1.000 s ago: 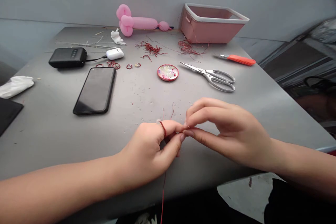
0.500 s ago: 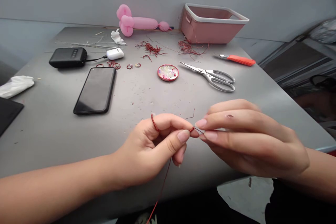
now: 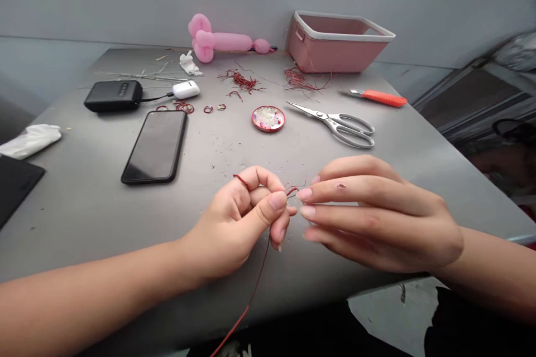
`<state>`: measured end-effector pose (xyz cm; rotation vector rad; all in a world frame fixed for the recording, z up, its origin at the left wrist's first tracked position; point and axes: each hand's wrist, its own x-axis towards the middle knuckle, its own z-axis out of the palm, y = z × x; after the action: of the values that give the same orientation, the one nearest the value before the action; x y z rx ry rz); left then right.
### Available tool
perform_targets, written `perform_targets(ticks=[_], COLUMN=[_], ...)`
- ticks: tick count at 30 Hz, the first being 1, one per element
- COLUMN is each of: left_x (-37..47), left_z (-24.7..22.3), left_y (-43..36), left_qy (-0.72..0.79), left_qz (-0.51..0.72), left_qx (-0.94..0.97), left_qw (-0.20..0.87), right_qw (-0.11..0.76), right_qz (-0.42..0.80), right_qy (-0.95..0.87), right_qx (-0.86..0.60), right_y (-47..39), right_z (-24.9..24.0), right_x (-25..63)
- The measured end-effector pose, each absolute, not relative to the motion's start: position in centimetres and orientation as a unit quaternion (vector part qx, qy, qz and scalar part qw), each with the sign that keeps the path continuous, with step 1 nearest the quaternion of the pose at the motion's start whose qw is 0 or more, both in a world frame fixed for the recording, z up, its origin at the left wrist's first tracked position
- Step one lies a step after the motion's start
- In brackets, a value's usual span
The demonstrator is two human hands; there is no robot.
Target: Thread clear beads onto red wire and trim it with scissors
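Observation:
Thumb and index finger of my left hand point(image 3: 245, 223) pinch a thin red cord point(image 3: 257, 281), whose long tail hangs below the hand over the table's front edge. A short red loop and fine loose ends stick out past the fingertips. Around the base of the left index finger sits a red cord ring point(image 3: 241, 181). My right hand point(image 3: 377, 215) is just to the right, its fingers stretched out with thumb and index tips slightly apart, close to the loop. Whether they touch a thread end is too fine to tell.
On the grey table lie scissors point(image 3: 335, 121), a red-rimmed dish of beads point(image 3: 268, 119), a phone point(image 3: 154, 146), small cord rings point(image 3: 184, 107), cord scraps point(image 3: 243, 80), an orange-handled cutter point(image 3: 383, 98) and a black power bank point(image 3: 113, 96). A pink bin point(image 3: 330, 57) and balloon point(image 3: 230, 42) stand behind.
Both hands have shifted slightly left. The right fingertips have parted from their pinch on the dark thread end, and a red loop now shows beyond the left fingertips.

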<state>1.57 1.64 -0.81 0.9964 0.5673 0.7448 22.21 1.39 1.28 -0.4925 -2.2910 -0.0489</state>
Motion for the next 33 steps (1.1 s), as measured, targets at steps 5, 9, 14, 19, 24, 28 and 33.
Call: perform_targets(ticks=[5,9,14,19,24,28,33], left_x=[1.5,1.4,1.3,1.6,1.9,1.9,1.8], left_z=[-0.6,-0.7,-0.7,-0.9,-1.2,-1.2,-1.1], left_y=[1.6,1.5,1.5,1.7,1.9,1.8,1.7], left_qy=[0.246,0.238,0.248,0.227,0.221,0.222,0.242], left_qz=[0.327,0.326,0.307,0.283,0.275,0.278,0.270], left_qx=[0.486,0.503,0.516,0.467,0.403,0.382,0.397], left_qw=[0.772,0.764,0.760,0.806,0.845,0.853,0.843], right_qw=[0.446,0.426,0.357,0.357,0.383,0.381,0.382], right_qz=[0.213,0.339,0.453,0.443,0.411,0.383,0.336], right_qy=[-0.838,-0.793,-0.765,-0.767,-0.764,-0.777,-0.799], right_qx=[-0.232,-0.275,-0.288,-0.295,-0.317,-0.323,-0.321], right_y=[1.6,1.8,2.1,1.9,1.6,1.6,1.5], right_z=[1.0,1.1,1.4,1.3,1.0,0.9,0.8], right_x=[22.4,22.1,22.0,21.9,21.5,21.4,21.5])
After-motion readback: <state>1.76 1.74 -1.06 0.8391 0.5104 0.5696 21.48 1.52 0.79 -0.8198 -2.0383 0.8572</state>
